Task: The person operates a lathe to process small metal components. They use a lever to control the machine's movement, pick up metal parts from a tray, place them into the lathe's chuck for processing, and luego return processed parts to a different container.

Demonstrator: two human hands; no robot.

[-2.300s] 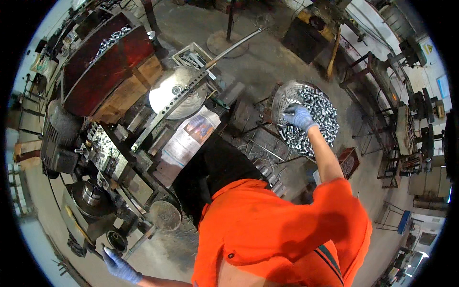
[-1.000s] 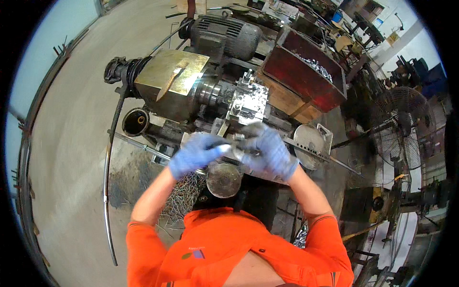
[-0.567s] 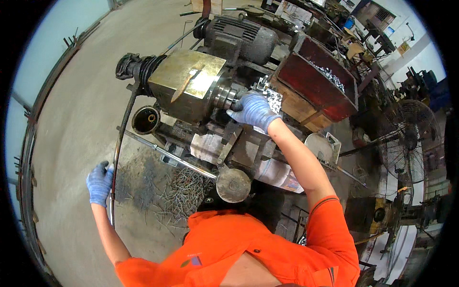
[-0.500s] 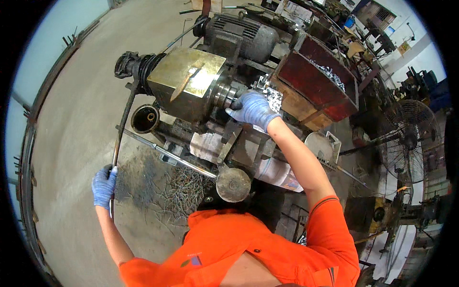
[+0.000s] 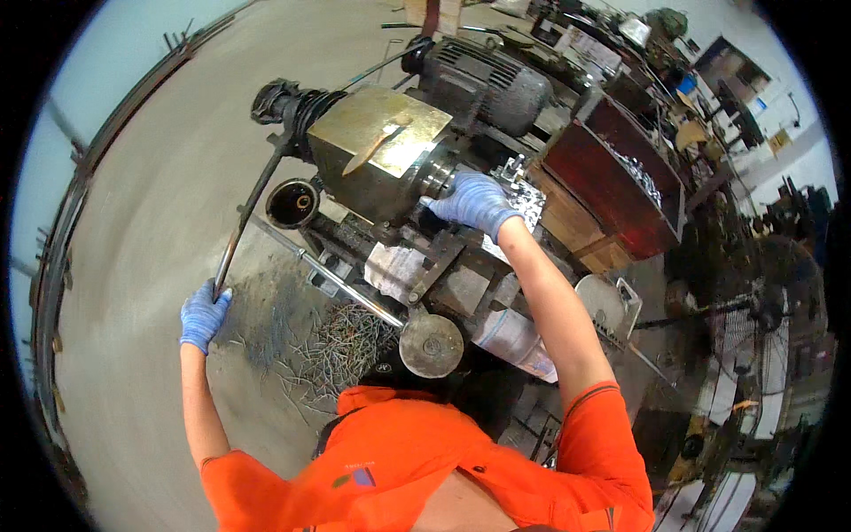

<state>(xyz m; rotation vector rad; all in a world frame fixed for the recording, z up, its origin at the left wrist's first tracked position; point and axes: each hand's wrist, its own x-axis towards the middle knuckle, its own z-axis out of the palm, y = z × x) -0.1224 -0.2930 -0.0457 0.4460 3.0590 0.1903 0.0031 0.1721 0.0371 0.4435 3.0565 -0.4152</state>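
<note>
My gloved left hand (image 5: 206,317) is closed round the lower end of a long dark metal lever (image 5: 251,208), which runs up to the left end of a small lathe's headstock (image 5: 377,164). My gloved right hand (image 5: 479,204) reaches to the spindle nose, with its thumb toward the headstock and its fingers curled over beside the shiny metal chuck (image 5: 436,176). Whatever its fingers grip is hidden behind the glove. Below it are a dark tool slide (image 5: 465,288) and a round metal disc (image 5: 431,346) at the end of a bright bar (image 5: 341,285).
A wooden-handled tool (image 5: 374,152) lies on the brass-coloured headstock cover. Behind it sits an electric motor (image 5: 487,84). A dark red bin (image 5: 612,168) holds shiny metal pieces. Thin metal rods (image 5: 346,350) are heaped on the floor; a fan (image 5: 767,310) stands at the right.
My left hand has moved up and away with the lever, which now slants more and shows less of its length. My right hand stays by the chuck. The whole view has shifted slightly.
</note>
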